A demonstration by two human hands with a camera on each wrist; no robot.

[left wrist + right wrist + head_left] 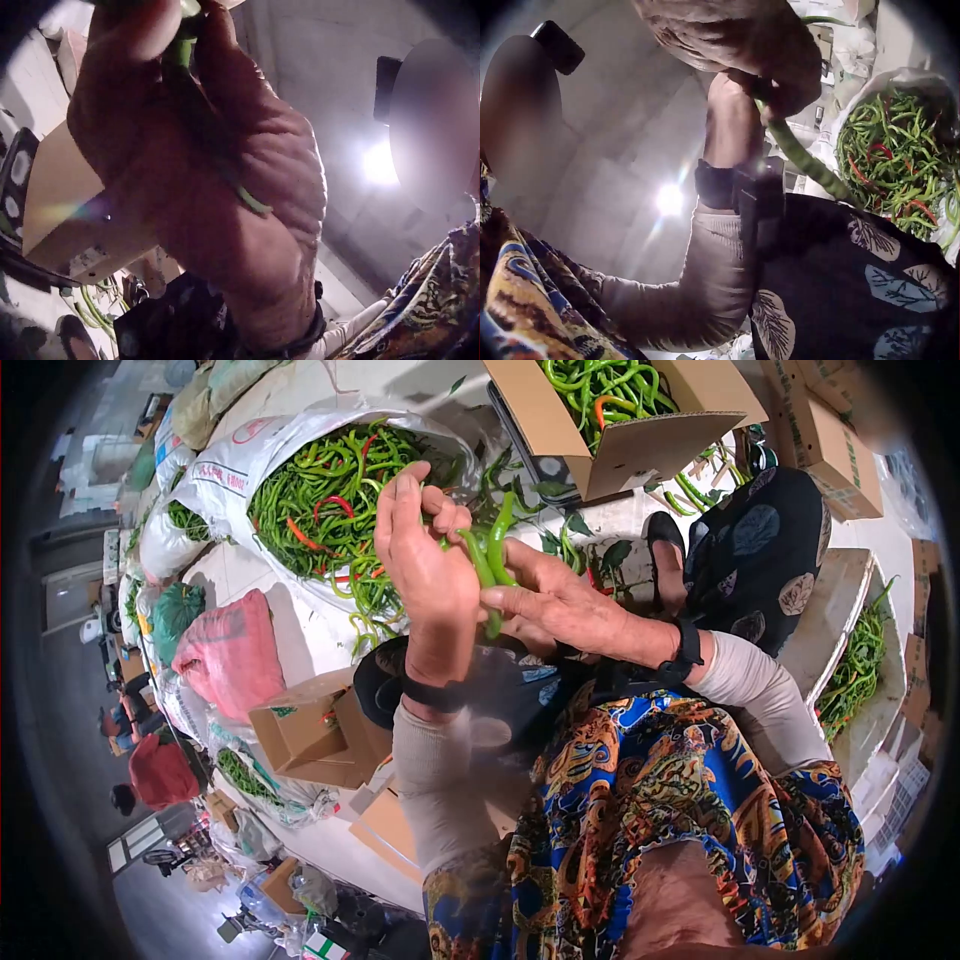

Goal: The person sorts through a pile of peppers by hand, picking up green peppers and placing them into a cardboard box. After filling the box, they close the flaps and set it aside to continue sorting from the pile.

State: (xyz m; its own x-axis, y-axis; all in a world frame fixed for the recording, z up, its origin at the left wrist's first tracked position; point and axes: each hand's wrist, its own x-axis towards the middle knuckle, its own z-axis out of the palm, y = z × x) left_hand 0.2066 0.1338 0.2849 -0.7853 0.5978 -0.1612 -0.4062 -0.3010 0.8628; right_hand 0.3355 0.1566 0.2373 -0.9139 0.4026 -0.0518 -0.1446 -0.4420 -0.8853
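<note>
My left hand [428,550] is raised in front of me, its fingers curled round a small bunch of long green chilli peppers [490,555]. Just to its right, my right hand [530,600] pinches the same bunch lower down, thumb across the stems. In the left wrist view the left hand [202,172] fills the frame with a green pepper [180,52] running through its grip. From the right wrist I see the right hand [742,37] holding a long pepper [806,161] that hangs down past my left forearm [727,225].
A large white sack [240,460] full of green and a few red chillies lies behind the hands, also the sack [915,79] in the right wrist view. Open cardboard boxes [640,445] hold more peppers at the top. Empty boxes [310,730], a pink bag [230,655] and a pepper tray [830,615] surround me.
</note>
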